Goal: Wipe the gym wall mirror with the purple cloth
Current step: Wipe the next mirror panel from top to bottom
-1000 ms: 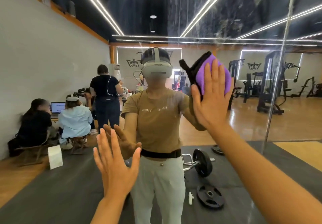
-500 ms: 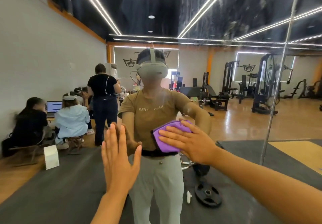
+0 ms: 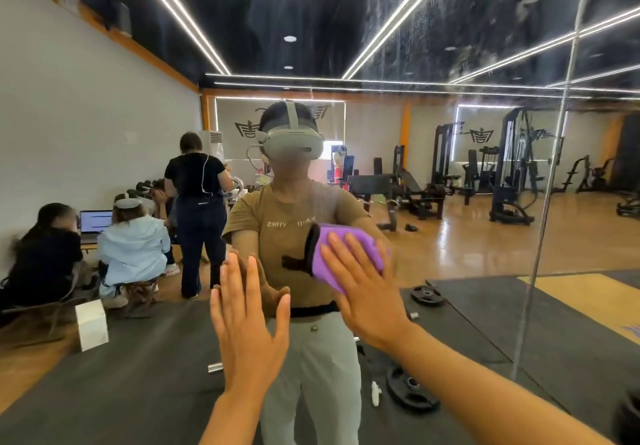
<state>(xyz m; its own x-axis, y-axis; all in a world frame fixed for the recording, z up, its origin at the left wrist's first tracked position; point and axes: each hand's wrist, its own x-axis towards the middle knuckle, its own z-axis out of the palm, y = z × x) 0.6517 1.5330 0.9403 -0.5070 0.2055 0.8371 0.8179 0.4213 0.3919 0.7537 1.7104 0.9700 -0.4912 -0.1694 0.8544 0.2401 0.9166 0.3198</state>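
Observation:
The wall mirror (image 3: 450,167) fills the view and shows streaks and smears across its upper part. My right hand (image 3: 363,292) presses the purple cloth (image 3: 349,247) flat against the glass at chest height, fingers straight and spread. A dark edge of the cloth sticks out to its left. My left hand (image 3: 247,327) lies flat on the mirror lower left of the cloth, fingers straight and pointing up, holding nothing.
A vertical seam (image 3: 550,181) between mirror panels runs down the right side. Reflected in the glass are myself with a headset, several people at the left wall, gym machines (image 3: 512,174), weight plates (image 3: 412,389) and a white box (image 3: 91,323) on the dark mat.
My right hand swept the cloth down from head height to waist height, then slightly up and right to chest height. My left hand stayed flat on the glass.

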